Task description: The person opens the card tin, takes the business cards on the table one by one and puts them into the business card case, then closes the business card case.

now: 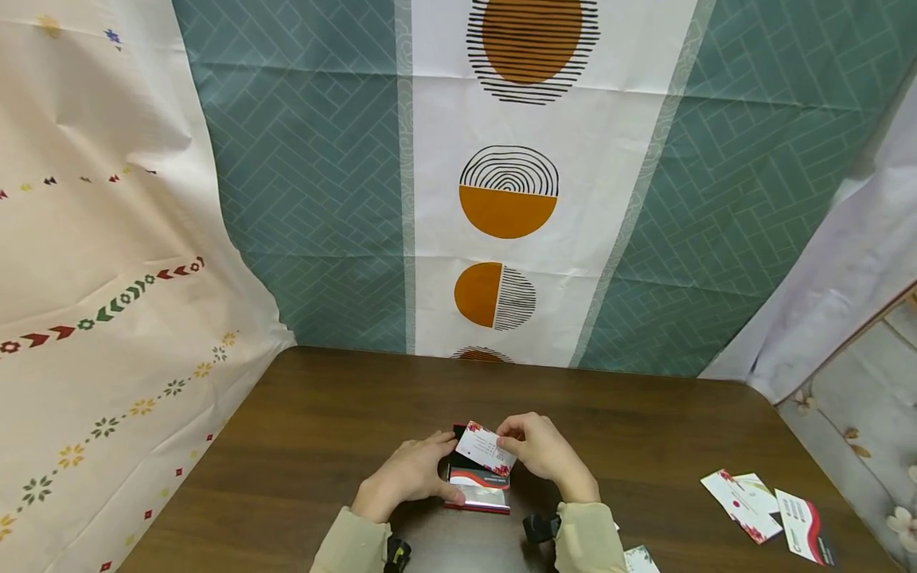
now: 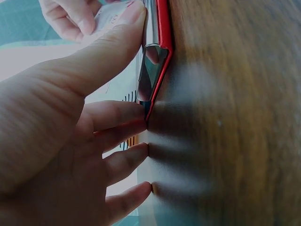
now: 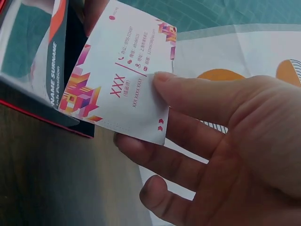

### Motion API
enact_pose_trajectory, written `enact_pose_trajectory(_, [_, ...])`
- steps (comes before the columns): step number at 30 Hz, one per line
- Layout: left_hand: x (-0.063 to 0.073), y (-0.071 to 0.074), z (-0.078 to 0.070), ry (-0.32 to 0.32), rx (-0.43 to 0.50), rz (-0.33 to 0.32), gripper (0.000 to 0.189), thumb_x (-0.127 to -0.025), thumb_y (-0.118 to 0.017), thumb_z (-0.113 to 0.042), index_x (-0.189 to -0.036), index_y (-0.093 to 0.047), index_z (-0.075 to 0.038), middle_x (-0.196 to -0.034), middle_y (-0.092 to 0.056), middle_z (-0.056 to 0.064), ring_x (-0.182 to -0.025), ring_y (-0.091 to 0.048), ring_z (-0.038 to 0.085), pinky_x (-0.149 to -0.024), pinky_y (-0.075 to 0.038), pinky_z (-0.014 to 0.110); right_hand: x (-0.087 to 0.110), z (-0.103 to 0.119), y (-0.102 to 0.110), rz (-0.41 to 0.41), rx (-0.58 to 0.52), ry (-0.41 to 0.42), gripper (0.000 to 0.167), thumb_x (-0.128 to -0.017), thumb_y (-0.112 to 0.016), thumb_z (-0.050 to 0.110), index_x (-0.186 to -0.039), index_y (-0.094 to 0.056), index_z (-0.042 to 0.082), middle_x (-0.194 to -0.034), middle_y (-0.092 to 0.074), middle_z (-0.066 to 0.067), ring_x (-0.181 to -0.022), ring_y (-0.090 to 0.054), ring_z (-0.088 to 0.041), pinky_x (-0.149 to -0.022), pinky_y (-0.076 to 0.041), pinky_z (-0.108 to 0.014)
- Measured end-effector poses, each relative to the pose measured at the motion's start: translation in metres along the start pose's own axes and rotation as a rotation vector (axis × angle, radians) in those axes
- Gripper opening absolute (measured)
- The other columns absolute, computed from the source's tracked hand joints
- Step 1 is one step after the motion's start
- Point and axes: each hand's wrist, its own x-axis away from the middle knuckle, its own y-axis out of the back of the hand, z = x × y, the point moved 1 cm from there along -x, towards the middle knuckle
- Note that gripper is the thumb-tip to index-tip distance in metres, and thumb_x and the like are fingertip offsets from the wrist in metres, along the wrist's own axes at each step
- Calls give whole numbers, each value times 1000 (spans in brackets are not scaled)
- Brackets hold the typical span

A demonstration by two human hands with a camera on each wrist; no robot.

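Red edging and shiny metal mark the card case point(image 1: 489, 496) between my hands, open on the brown worktop point(image 1: 315, 446) at the bottom centre of the head view. My left hand point(image 1: 411, 477) is spread wide at its left side, thumb on the metal part and a forefinger by the black inside of the lid, so I judge that I am steadying it. My right hand point(image 1: 544, 455) is pinched narrow on a white card point(image 1: 485, 448) with pink corner patterns, which I hold tilted above the open case; whether its edge touches the case, I cannot tell.

Filling the case looks partly done to me: a red-striped card point(image 1: 478, 477) already shows in the metal part, though I can't see how many lie beneath. The pinched one is not in yet. Left over are a flowered card point(image 1: 741, 505), a pale card point(image 1: 761, 492) partly under it and a red-and-white card point(image 1: 802, 525) at lower right, plus a cut-off card point(image 1: 640, 560) at the bottom edge.
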Motion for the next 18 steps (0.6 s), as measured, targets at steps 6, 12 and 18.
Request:
enact_pose_trajectory(6, [0, 0, -1, 2, -11, 3, 89, -70, -83, -52, -140, -54, -4, -147, -46, 10, -134, -41, 33, -107, -32, 54, 0, -3, -4, -46, 24, 12, 5, -86, -73, 6, -87, -75, 10, -76, -64, 9, -70, -54, -9, -61, -48, -27])
enact_pose_trajectory(12, [0, -1, -1, 16, -5, 8, 89, -70, -83, -51, -140, -53, -5, -148, -45, 10, -133, -42, 36, -106, -32, 55, -4, -4, -15, -52, 122, 10, 8, -85, -73, 5, -86, -76, 12, -78, -65, 8, -71, -54, -10, -62, -47, -28])
enact_pose_trajectory(18, [0, -1, -1, 15, -5, 11, 89, -70, -83, -52, -140, -53, -5, -148, -45, 10, -133, -42, 36, -107, -31, 56, -4, -2, -22, -45, 177, -56, 5, -85, -75, 12, -88, -77, 15, -85, -67, 5, -79, -55, -16, -66, -47, -38])
